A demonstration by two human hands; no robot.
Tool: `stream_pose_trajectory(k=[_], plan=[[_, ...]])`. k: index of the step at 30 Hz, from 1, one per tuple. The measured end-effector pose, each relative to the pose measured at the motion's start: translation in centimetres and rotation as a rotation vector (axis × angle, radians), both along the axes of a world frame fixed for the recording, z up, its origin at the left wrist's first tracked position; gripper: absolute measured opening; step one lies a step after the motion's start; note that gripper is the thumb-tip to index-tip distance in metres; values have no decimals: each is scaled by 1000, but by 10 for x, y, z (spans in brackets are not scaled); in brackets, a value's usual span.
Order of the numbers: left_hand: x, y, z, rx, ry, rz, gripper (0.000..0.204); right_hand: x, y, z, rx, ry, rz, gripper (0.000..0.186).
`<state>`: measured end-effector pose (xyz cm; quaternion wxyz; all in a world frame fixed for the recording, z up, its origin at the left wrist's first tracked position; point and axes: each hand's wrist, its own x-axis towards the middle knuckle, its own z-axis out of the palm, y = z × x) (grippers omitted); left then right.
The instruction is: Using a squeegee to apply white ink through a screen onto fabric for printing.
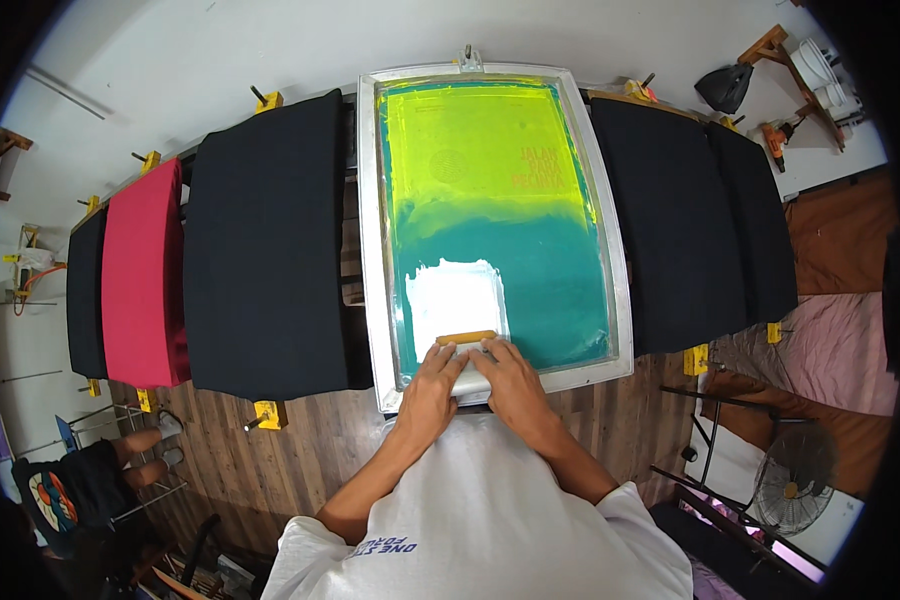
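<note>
In front of me lies a screen-printing frame (369,210) with a silver metal border and a teal mesh (550,290). Yellow-green ink (470,130) covers the mesh's far half, over faint lettering and a round mark. A patch of white ink (457,292) spreads over its near left part. My left hand (430,390) and my right hand (513,388) sit side by side at the near end of the frame, fingers closed on a squeegee (467,338). Its orange-brown edge shows beyond my fingertips, at the near end of the white patch; my hands cover much of the rest.
Black cloth-covered boards (265,250) and a pink one (142,280) stand to the left; more black boards (665,220) stand to the right. Yellow blocks (265,415) jut from the table's edges. A fan (795,480) is at lower right, a person (75,495) at lower left.
</note>
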<state>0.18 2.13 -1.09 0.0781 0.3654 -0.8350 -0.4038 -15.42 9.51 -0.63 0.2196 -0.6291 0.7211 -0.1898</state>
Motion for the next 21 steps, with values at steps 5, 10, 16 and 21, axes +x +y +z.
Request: stream_pose_trajectory(k=[5, 10, 16, 21], plan=[[2, 3, 6, 53, 21, -1, 70, -2, 0, 13, 65, -15, 19, 43], [2, 4, 8, 68, -21, 0, 71, 0, 4, 8, 85, -40, 2, 41], [4, 7, 8, 68, -4, -6, 70, 2, 8, 8, 73, -51, 0, 43], [7, 11, 5, 53, -12, -16, 71, 6, 12, 9, 109, -82, -13, 44]])
